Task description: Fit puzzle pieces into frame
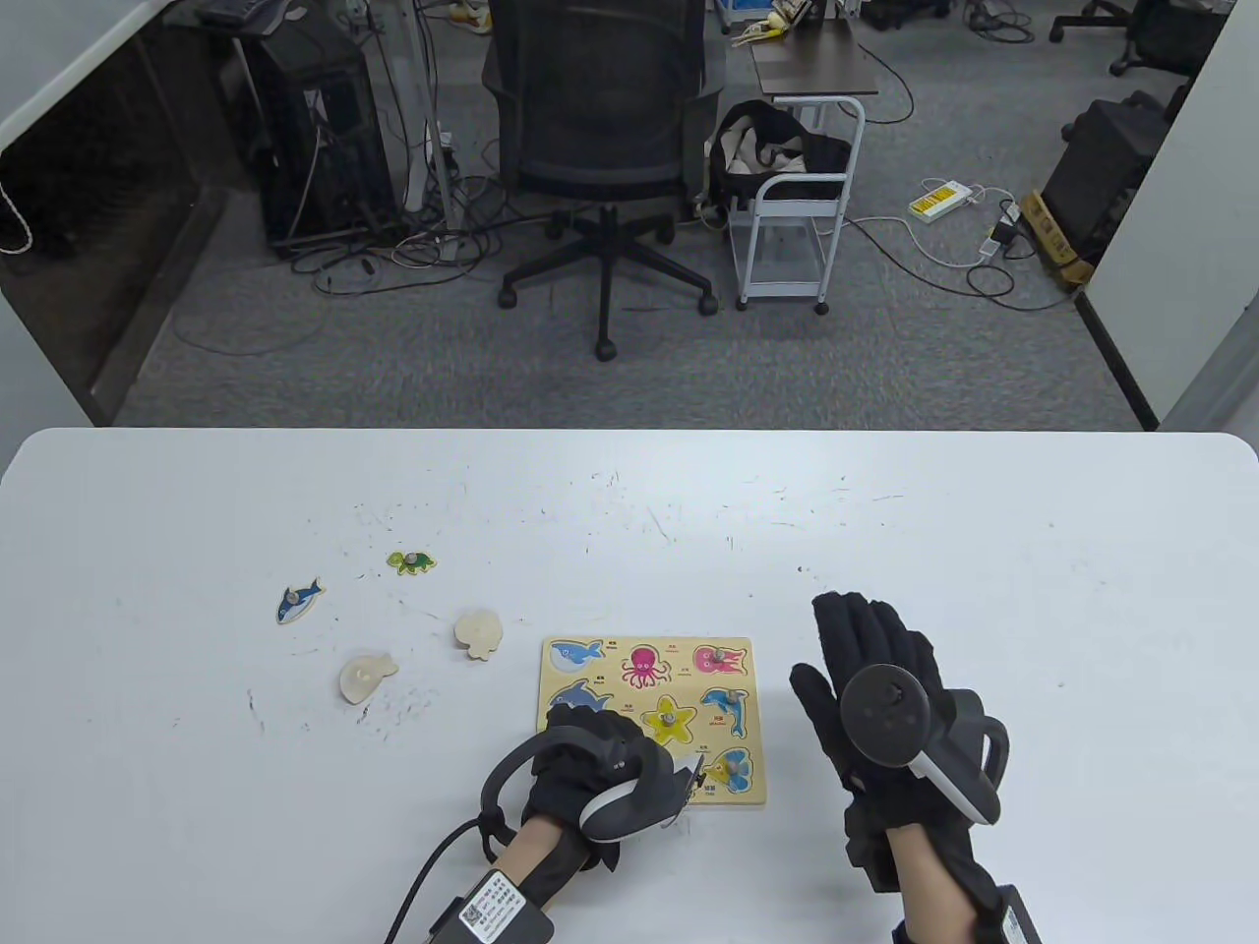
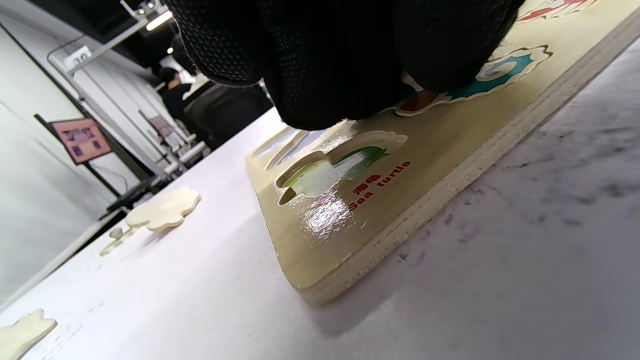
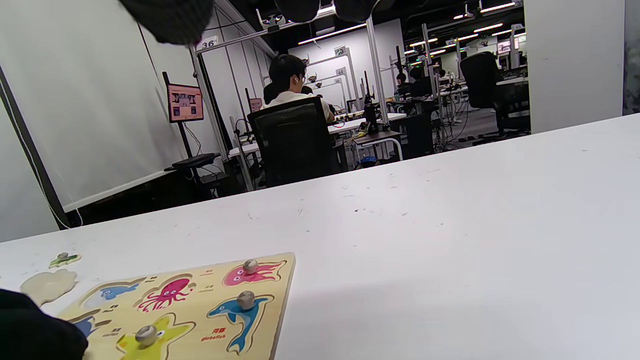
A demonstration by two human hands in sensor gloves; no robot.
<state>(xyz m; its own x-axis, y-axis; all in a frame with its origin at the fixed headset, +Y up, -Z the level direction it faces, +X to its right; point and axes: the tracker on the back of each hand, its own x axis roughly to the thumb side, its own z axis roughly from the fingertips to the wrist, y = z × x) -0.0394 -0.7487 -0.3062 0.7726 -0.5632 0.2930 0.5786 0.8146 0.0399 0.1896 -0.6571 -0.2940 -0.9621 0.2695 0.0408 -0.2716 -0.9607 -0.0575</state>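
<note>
The wooden puzzle frame lies near the table's front edge, with several sea-animal pieces seated in it. My left hand covers its lower left part. In the left wrist view its fingers bunch down on a teal piece lying on the frame, next to the empty sea turtle recess. My right hand rests open and flat on the table just right of the frame, holding nothing. The green turtle piece and a blue fish piece lie loose at the left.
Two pieces lie face down left of the frame, one near it and one further left. The right wrist view shows the frame's right edge and bare table beyond it. An office chair stands behind the table.
</note>
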